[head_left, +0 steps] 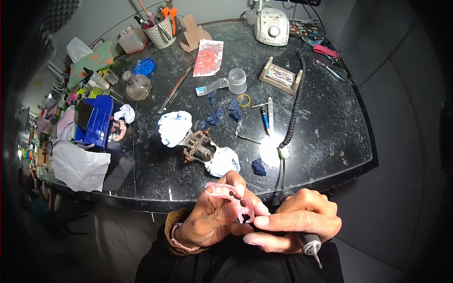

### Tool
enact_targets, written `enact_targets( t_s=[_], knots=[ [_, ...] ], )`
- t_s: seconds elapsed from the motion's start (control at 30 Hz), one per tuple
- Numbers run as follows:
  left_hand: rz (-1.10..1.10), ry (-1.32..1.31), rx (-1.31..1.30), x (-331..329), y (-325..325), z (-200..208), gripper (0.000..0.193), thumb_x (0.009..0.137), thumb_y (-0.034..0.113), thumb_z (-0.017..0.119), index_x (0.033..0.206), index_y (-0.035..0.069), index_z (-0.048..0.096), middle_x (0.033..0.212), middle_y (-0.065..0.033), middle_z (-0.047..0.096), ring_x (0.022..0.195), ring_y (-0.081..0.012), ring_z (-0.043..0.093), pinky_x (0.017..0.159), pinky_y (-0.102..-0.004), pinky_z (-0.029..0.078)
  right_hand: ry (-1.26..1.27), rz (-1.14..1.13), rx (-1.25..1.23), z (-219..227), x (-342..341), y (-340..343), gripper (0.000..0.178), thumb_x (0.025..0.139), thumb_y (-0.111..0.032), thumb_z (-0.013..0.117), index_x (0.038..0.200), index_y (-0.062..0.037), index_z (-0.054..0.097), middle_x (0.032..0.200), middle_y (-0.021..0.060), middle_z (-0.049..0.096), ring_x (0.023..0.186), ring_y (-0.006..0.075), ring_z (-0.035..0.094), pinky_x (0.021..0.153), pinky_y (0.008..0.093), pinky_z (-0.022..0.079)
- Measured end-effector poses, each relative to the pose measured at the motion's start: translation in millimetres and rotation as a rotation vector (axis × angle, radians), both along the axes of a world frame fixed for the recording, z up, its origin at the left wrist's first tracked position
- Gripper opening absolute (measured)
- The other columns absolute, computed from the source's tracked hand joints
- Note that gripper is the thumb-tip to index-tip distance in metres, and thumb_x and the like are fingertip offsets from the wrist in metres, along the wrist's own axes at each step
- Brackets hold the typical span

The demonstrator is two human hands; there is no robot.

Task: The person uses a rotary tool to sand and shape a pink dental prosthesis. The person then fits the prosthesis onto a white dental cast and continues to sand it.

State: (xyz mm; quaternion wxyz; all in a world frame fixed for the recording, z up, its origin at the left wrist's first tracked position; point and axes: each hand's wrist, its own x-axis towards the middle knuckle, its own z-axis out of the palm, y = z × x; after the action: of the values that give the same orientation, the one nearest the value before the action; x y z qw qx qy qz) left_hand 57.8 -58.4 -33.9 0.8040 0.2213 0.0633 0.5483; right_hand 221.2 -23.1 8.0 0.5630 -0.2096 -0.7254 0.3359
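The main risk looks to be to the thin pink denture plate with curved, openwork arms, which is pinched between the thumb and fingers of the left grip; squeezed too hard across its narrow arms, it could crack, and held too loosely, it could slip toward the lap, since both hands are on the near side of the counter's edge. The right grip is wrapped around a dark, cylindrical handpiece with a metal nose, its index finger and thumb reaching to the plate's edge; whether they touch it I cannot tell. The slim metal bur points away from the plate, down and to the right of the right grip, so if it were started at this angle it might catch the black clothing below. Just beyond the left grip, a white, blue-tinged plaster cast on a rusty metal hinged frame crowds the near edge and could be knocked by a forward movement. Beyond the right grip, a coiled black cord stretches across the black, dust-smeared counter and could snag or drag, with a crumpled dark-blue scrap near its lower end. Farther out lie a slender blue tool and a small tray of burs; well left of the left grip stands a glossy blue box.
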Motion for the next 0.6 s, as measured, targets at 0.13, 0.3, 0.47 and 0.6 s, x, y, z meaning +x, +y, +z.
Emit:
enact_targets(
  t_s=[0.13, 0.3, 0.47, 0.6],
  knots=[
    [0.098, 0.025, 0.075, 3.9, 3.9, 0.2, 0.026, 0.094, 0.016, 0.052, 0.107, 0.005, 0.033, 0.107, -0.0236, 0.060, 0.102, -0.0231, 0.061, 0.085, -0.0296, 0.050, -0.011, -0.023, -0.082, -0.7, -5.5, -4.1, 0.033, 0.058, -0.004, 0.084, 0.089, -0.0045, 0.073, 0.060, -0.0007, 0.057, 0.049, 0.0077, 0.058, 0.041, 0.0203, 0.042],
    [0.360, 0.295, 0.254, 3.6, 4.3, -4.4, 0.031, 0.090, 0.006, 0.057, 0.108, 0.004, 0.032, 0.109, -0.0313, 0.057, 0.104, -0.0306, 0.061, 0.089, -0.0382, 0.050, -0.157, -0.080, -0.003, 0.7, -2.7, 0.5, 0.033, 0.059, 0.000, 0.081, 0.091, -0.0036, 0.073, 0.061, 0.0007, 0.058, 0.050, 0.0085, 0.059, 0.044, 0.0195, 0.043],
    [0.635, 0.772, 0.704, -9.1, 15.1, -10.9, 0.020, 0.084, 0.007, 0.066, 0.095, -0.003, 0.052, 0.098, -0.0304, 0.061, 0.089, -0.0382, 0.065, 0.072, -0.0401, 0.058, -0.155, -0.039, -0.091, -11.4, 2.4, 8.8, 0.025, 0.062, 0.004, 0.077, 0.086, -0.0013, 0.072, 0.059, 0.0033, 0.060, 0.047, 0.0090, 0.055, 0.043, 0.0194, 0.040],
    [0.782, 0.857, 0.792, -5.1, 19.5, -9.8, 0.032, 0.071, -0.010, 0.070, 0.102, -0.008, 0.060, 0.110, -0.0265, 0.058, 0.099, -0.0363, 0.063, 0.075, -0.0367, 0.059, -0.255, -0.164, -0.143, -17.9, 12.3, 11.6, 0.016, 0.070, -0.014, 0.080, 0.074, -0.0069, 0.066, 0.056, 0.0011, 0.053, 0.049, 0.0102, 0.049, 0.046, 0.0218, 0.035]
  ],
)
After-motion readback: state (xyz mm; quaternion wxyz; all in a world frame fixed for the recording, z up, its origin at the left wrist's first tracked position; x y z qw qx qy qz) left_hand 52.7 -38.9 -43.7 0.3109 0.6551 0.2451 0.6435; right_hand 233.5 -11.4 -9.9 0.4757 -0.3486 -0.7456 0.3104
